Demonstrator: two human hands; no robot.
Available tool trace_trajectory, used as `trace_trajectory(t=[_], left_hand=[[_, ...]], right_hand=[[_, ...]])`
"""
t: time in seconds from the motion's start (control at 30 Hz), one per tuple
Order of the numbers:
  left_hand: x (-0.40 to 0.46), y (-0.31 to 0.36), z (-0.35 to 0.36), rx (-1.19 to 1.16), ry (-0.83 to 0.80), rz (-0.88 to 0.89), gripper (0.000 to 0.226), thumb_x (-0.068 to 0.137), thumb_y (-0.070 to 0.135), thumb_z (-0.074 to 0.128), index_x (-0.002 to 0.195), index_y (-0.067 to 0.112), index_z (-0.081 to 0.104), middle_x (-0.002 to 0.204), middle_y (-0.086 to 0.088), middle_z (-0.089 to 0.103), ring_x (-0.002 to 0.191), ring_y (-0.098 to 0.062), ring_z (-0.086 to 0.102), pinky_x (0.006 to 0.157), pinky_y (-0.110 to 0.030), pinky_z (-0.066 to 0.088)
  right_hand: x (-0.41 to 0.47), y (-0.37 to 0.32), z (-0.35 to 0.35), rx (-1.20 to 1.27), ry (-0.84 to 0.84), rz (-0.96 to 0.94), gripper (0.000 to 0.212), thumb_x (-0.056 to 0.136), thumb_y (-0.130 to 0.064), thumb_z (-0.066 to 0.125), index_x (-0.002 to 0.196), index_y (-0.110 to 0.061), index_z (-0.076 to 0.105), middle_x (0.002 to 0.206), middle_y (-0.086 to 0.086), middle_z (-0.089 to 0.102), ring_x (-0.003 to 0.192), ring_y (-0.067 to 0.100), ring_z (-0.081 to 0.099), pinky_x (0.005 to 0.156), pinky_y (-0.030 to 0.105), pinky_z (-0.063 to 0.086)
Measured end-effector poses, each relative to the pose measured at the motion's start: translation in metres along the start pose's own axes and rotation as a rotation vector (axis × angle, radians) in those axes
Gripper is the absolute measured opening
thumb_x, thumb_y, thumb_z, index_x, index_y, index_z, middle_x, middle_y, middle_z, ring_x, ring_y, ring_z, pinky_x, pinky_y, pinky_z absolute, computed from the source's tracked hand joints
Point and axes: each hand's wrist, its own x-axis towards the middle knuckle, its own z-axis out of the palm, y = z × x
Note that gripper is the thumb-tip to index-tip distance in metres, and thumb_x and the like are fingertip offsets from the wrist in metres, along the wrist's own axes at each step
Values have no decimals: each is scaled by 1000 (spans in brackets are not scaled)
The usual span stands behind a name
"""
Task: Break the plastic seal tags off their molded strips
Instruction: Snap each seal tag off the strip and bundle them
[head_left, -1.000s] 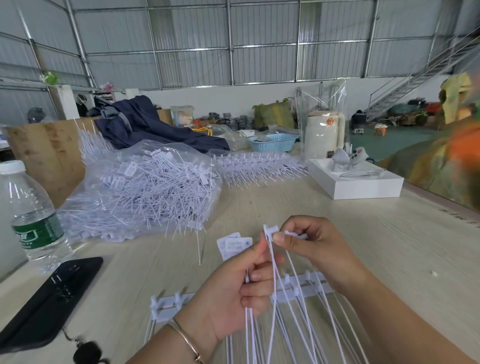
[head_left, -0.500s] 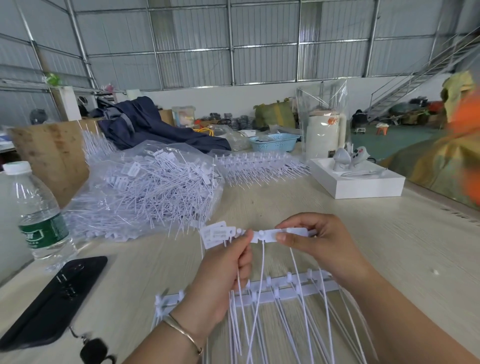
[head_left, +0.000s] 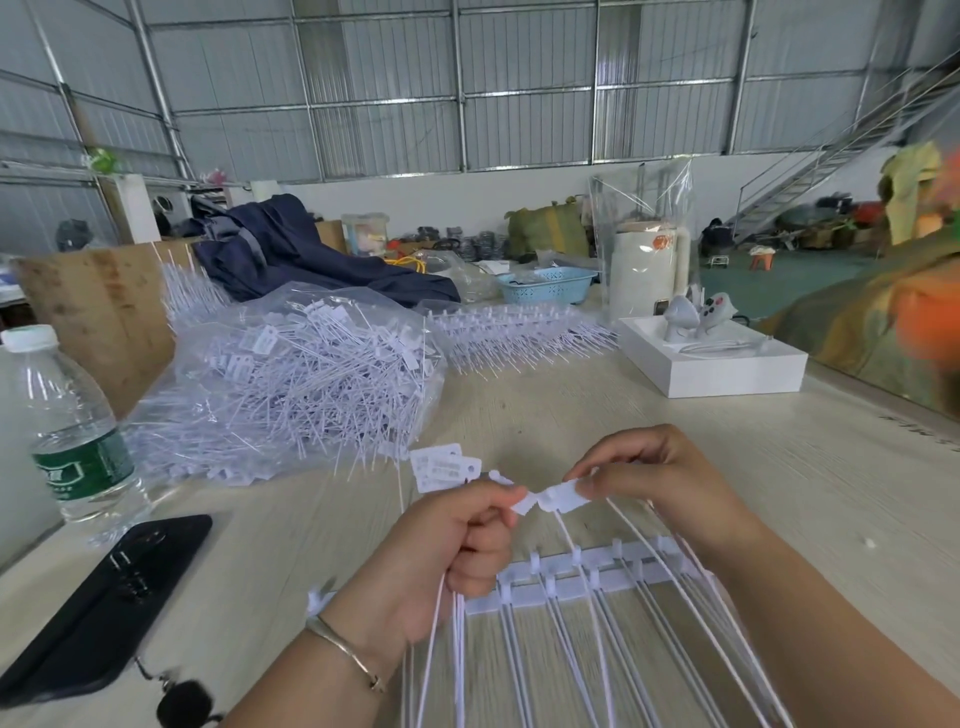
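My left hand (head_left: 457, 540) grips a bunch of separated white seal tags (head_left: 444, 467), their flat labelled heads sticking up past my thumb and their thin tails hanging below my fist. My right hand (head_left: 649, 478) pinches the head of one more white tag (head_left: 558, 498), which meets my left thumb and forefinger. Beneath both hands lies the white molded strip (head_left: 576, 577) on the table, with several thin tails running from it toward me.
A clear bag heaped with loose white tags (head_left: 291, 379) lies at the left, more strips (head_left: 519, 332) behind it. A water bottle (head_left: 67, 431) and black phone (head_left: 104, 608) sit at the left edge. A white box (head_left: 722, 369) stands at the right.
The tag my right hand pinches has twisted and bent between both hands. My hands have drawn closer together over the strip.
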Motion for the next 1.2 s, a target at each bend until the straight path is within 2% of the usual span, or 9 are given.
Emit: trace_trajectory(t=[0.27, 0.43, 0.57, 0.67, 0.83, 0.97, 1.07, 1.13, 1.2], left_hand=[[-1, -2, 2, -63, -188, -162, 28, 73, 23, 60, 51, 21, 43, 43, 9, 19, 32, -3, 15, 33, -13, 11], [9, 5, -18, -421, 103, -162, 28, 67, 15, 65, 61, 21, 38, 43, 9, 20, 26, -4, 18, 28, -11, 10], [12, 1, -17, -578, 136, -76, 20, 79, 19, 61, 68, 16, 44, 51, 7, 24, 31, -5, 23, 28, -14, 15], [12, -4, -2, -538, 38, -89, 18, 80, 14, 63, 69, 16, 49, 57, 5, 28, 36, -5, 26, 29, -15, 21], [3, -6, 0, -454, -34, -146, 27, 92, 3, 49, 67, 13, 46, 54, 3, 33, 34, -4, 26, 28, -14, 20], [5, -9, 4, -373, 45, -85, 23, 101, 31, 46, 84, 15, 47, 57, 3, 32, 36, -4, 22, 29, -14, 19], [9, -12, 5, -295, 72, -13, 48, 90, 56, 46, 99, 11, 61, 57, 4, 29, 37, -4, 20, 30, -14, 19], [9, -12, 5, -261, 93, 15, 51, 83, 61, 51, 87, 12, 65, 56, 4, 28, 38, -4, 18, 30, -15, 19], [8, -12, 4, -222, 104, 30, 38, 76, 55, 65, 73, 18, 54, 57, 5, 25, 40, -5, 16, 32, -16, 17]], right_hand=[[2, 4, 0, 2, -88, 38, 29, 41, -26, 70, 61, -6, 75, 63, 16, 63, 61, 14, 54, 59, 20, 40], [2, 0, -10, 142, -16, -14, 13, 53, -1, 60, 56, -4, 72, 50, 3, 59, 50, 8, 52, 52, 13, 40], [5, 4, -14, 59, 202, -35, 15, 72, 2, 71, 68, -12, 75, 64, 10, 54, 57, 10, 43, 55, 15, 36], [5, 8, -3, -40, 193, 15, 12, 76, 1, 71, 78, -11, 69, 69, 8, 42, 69, 17, 41, 73, 25, 39], [1, 2, 7, -111, 145, 13, 15, 75, -6, 71, 82, -9, 57, 71, 3, 46, 73, 16, 43, 74, 32, 33], [-1, -7, 14, -114, 35, -35, 20, 66, -16, 52, 82, -3, 52, 79, 10, 43, 74, 12, 40, 65, 22, 32], [-1, -4, 18, -198, 29, -95, 18, 70, -20, 53, 80, -4, 53, 75, 9, 42, 71, 15, 39, 65, 27, 30], [-1, 0, 18, -248, 27, -114, 17, 74, -22, 57, 80, -7, 55, 73, 7, 44, 69, 15, 39, 64, 28, 31], [0, 4, 16, -279, 29, -141, 15, 80, -20, 67, 80, -10, 57, 71, 2, 45, 65, 11, 39, 60, 24, 32]])
